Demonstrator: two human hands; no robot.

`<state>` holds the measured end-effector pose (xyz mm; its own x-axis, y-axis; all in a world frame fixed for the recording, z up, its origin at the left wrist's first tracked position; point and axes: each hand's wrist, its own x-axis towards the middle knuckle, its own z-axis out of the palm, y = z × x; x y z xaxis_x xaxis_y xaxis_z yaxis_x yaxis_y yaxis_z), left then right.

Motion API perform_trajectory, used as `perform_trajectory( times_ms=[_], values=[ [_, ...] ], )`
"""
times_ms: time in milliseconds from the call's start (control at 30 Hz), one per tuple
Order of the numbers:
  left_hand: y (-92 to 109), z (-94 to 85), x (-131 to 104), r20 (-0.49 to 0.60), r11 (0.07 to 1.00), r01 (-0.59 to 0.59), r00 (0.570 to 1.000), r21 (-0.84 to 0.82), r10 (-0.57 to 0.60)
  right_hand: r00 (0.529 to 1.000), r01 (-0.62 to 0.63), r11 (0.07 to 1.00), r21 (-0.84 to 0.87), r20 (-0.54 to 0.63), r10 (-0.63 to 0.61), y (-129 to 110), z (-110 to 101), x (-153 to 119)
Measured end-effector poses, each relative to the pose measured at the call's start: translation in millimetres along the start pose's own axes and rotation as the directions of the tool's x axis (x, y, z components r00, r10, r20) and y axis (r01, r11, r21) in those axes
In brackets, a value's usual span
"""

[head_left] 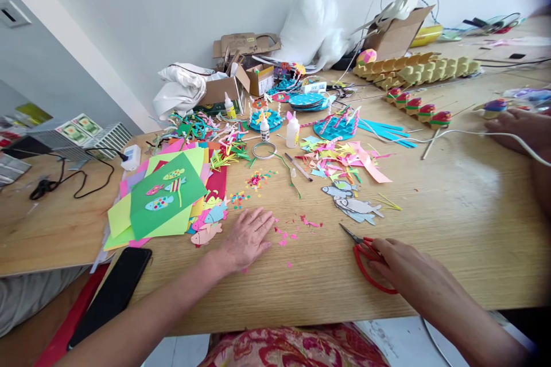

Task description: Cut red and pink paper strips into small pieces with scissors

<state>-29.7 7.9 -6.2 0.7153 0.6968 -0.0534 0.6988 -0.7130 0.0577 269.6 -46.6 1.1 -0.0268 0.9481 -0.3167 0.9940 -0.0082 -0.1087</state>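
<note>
My left hand (247, 241) lies flat, palm down, on the table with its fingers stretched out. Tiny pink paper scraps (284, 236) are scattered just right of it, and several cut-out paper fish (208, 234) lie on its left. In my right hand (402, 266) are red-handled scissors (365, 258), held by the handles low at the table, blades pointing up and left. Past the blade tips lie grey-blue paper fish (357, 206). On a green sheet (189, 183) to the left are small decorated fish (159, 203). Coloured paper dots (256, 179) lie beyond my left hand.
Glue bottles (293, 131), a tape ring (264, 151), a pen (299, 167) and paper strips (336, 157) are spread across the middle. Egg cartons (417, 71) and boxes (224, 89) stand behind. A phone (112, 292) lies front left. Another person's hand (519, 129) rests at right.
</note>
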Motion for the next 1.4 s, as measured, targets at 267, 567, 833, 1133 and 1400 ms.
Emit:
perform_trajectory(
  times_ms=[267, 567, 833, 1133, 1400],
  values=[
    [13, 3.7, -4, 0.050, 0.996, -0.086, 0.995, -0.018, 0.087, 1.000, -0.023, 0.999, -0.024, 0.001, 0.023, -9, -13, -4],
    [16, -4.7, -24, 0.071, 0.994, -0.094, 0.993, -0.053, 0.098, 0.885, 0.447, 0.894, -0.010, -0.142, -0.444, -69, 19, -11],
    [29, 0.7, -31, 0.082, 0.987, -0.150, 0.985, -0.050, 0.153, 0.844, 0.487, 0.855, -0.179, -0.153, -0.513, -86, 23, -5],
    [7, -0.6, -24, -0.029, 1.000, -0.001, 1.000, -0.015, 0.001, 0.773, 0.623, 0.782, -0.008, -0.144, -0.618, -83, 10, -3],
    [-1, -8.0, -23, -0.151, 0.999, -0.028, 0.988, -0.039, 0.022, 0.662, 0.740, 0.672, -0.030, -0.143, -0.735, -68, 17, -10]
  ],
)
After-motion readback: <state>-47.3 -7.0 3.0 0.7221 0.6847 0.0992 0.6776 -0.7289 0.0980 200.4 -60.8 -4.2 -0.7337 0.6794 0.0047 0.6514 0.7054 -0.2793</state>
